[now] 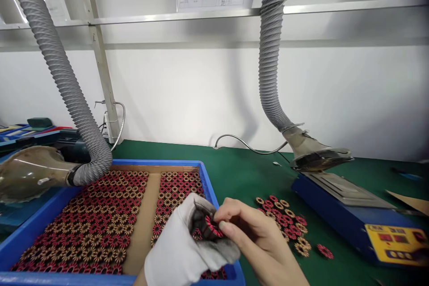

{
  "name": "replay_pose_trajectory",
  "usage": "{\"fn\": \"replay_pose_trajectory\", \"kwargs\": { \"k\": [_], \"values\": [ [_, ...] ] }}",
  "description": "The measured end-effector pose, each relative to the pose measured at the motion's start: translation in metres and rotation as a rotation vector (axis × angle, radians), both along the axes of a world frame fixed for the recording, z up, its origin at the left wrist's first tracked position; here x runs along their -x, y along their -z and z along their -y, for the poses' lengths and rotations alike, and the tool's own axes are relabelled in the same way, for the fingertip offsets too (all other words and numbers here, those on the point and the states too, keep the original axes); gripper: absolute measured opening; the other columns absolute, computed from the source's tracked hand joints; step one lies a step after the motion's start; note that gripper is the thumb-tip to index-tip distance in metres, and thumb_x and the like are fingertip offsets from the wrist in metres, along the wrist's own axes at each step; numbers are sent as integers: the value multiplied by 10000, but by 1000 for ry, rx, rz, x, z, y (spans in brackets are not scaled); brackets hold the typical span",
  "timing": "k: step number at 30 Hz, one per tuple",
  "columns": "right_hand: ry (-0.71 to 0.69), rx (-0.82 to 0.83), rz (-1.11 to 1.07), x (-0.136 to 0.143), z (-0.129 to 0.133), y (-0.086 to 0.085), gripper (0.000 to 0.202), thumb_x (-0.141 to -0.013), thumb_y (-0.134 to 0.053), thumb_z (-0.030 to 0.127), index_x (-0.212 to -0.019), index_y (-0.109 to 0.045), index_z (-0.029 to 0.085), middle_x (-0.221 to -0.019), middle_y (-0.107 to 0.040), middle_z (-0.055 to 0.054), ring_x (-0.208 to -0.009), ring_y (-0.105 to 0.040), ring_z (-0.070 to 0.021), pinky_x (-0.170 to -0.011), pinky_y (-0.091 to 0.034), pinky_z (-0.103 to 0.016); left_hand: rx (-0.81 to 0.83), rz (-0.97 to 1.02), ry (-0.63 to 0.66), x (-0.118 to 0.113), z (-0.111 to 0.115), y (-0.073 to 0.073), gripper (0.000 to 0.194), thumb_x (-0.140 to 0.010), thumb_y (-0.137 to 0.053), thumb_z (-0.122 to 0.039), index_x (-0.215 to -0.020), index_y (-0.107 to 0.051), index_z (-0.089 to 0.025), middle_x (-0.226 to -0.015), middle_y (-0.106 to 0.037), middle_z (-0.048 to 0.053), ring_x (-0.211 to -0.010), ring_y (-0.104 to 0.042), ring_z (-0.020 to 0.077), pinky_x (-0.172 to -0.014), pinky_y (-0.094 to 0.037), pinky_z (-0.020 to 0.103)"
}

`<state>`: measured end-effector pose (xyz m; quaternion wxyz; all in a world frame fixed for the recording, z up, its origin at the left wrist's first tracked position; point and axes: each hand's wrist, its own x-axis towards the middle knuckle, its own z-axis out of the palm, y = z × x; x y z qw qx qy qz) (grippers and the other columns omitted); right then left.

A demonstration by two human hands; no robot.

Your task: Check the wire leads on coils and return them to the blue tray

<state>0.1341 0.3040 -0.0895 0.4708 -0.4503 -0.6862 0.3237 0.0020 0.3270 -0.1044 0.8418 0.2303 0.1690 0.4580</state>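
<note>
two hoses (56,67), one blue tray (208,178), two hands (261,237).

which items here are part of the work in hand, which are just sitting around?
In hand:
left hand, gloved, and bare right hand, both pinching one red coil
blue tray of coils laid in rows
loose coils on the green mat

Lying about:
blue machine with yellow panel
two grey hoses
cable
cardboard at right
</note>
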Motion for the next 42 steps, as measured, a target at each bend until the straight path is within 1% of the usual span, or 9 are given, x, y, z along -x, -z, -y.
{"fn": "replay_pose_trajectory", "kwargs": {
  "k": [3,9,13,16,20,24,28,35,42],
  "values": [
    [-57,25,-14,-1,-3,3,483,-810,-488,490,-646,-564,42,-621,-491,-24,-587,-418,83,-559,-331,2,218,188,170,-5,1,-8,325,-511,-818,-192,-552,-509,-99,-564,-545,16,-537,-529,78,-571,-490,188],
    [-199,-43,-252,-1,-16,20,446,-782,-547,446,-608,-528,36,-573,-442,-17,-587,-401,72,-561,-347,-19,-164,-72,-101,-4,-1,5,297,-430,-846,-84,-653,-651,-107,-679,-626,-6,-626,-591,79,-624,-488,141],
    [-157,-35,-300,4,-18,24,429,-780,-554,429,-610,-523,37,-580,-450,-21,-585,-413,66,-555,-364,-22,-423,-219,-236,-2,-6,18,324,-513,-774,19,-775,-644,-122,-786,-647,-10,-739,-613,91,-713,-496,158],
    [-93,28,-309,6,-18,22,452,-760,-572,458,-609,-508,37,-595,-457,-23,-580,-418,62,-546,-378,-25,-557,-300,-252,0,-7,13,397,-485,-750,67,-808,-602,-110,-800,-648,-3,-739,-610,88,-716,-487,144],
    [-63,57,-332,7,-17,21,469,-733,-597,481,-609,-506,38,-587,-456,-21,-549,-407,59,-511,-361,-38,-681,-396,-246,8,-8,6,285,-624,-779,-156,-824,-584,-99,-818,-652,47,-753,-613,118,-706,-501,173],
    [-96,37,-366,7,-15,20,471,-730,-603,476,-587,-522,35,-554,-446,-23,-527,-388,61,-491,-341,-37,-795,-430,-150,18,-12,17,221,-867,-633,-323,-975,-616,-130,-964,-642,56,-882,-591,107,-823,-480,178],
    [-108,62,-409,7,-16,22,433,-720,-629,445,-602,-546,37,-576,-480,-33,-574,-427,59,-544,-392,-26,-759,-418,-94,19,-12,24,300,-857,-644,-420,-978,-627,-145,-932,-613,48,-833,-549,95,-778,-460,173],
    [-90,82,-394,6,-18,28,425,-729,-618,441,-619,-562,35,-566,-425,-20,-563,-401,59,-533,-362,-44,-559,-312,-146,15,1,5,401,-718,-759,-485,-871,-658,-128,-856,-586,50,-802,-518,97,-778,-436,188],
    [-59,63,-194,7,-5,7,524,-743,-556,530,-607,-568,24,-558,-405,-22,-502,-367,59,-467,-297,-63,-503,-293,-125,17,4,1,391,-660,-807,-445,-841,-660,-131,-842,-582,47,-801,-518,97,-820,-428,189]
  ]
}}
